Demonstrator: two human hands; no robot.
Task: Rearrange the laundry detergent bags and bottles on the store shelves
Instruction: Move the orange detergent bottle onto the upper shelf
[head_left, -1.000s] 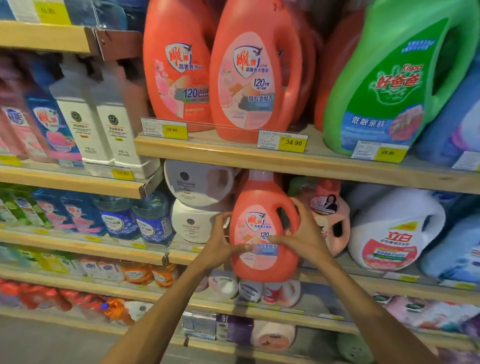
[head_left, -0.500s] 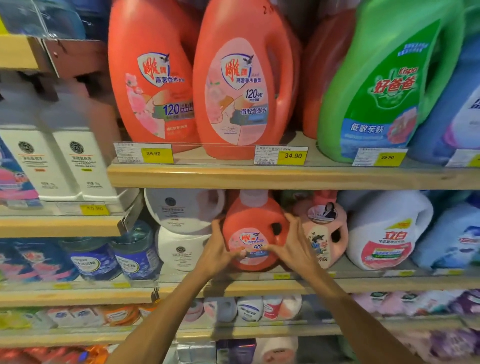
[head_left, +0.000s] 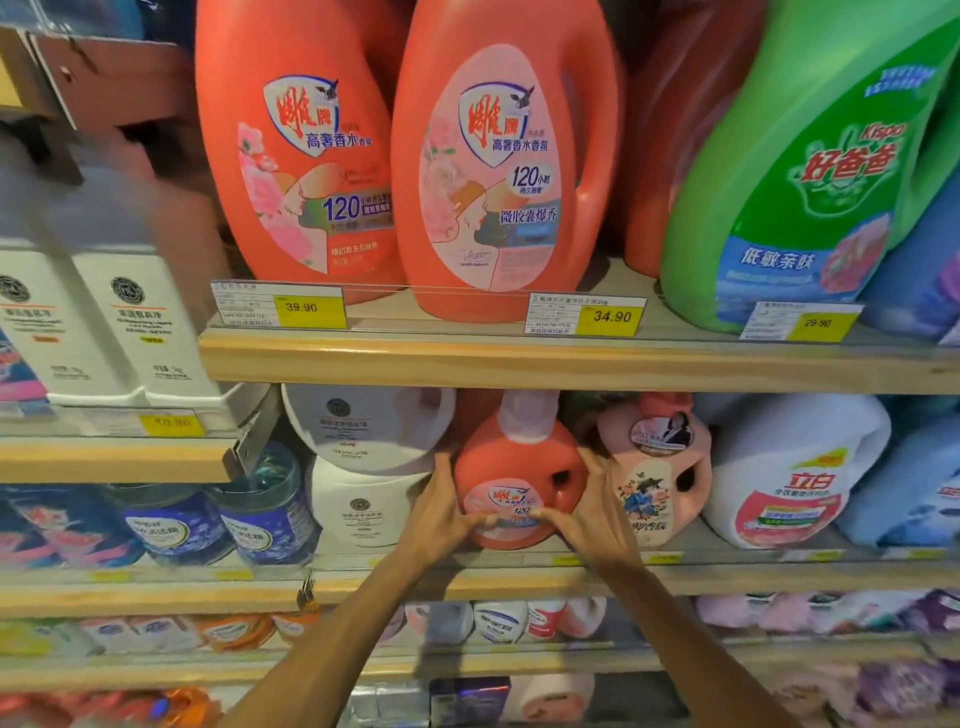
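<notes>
While standing on the shelf (head_left: 519, 579), the orange bottle (head_left: 514, 467) is gripped between left hand (head_left: 441, 512) and right hand (head_left: 592, 514).

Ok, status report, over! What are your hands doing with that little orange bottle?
Left hand and right hand both gripping small orange plastic detergent bottle. Bottle upright on wooden shelf. Close neighbours: white round jug left, pale pink bottle right.

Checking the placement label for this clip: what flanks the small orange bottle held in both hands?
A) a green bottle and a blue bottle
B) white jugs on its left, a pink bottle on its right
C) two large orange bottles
B: the small orange bottle, gripped by the left hand and the right hand, has stacked white jugs at its left and a pink bottle at its right.
</notes>
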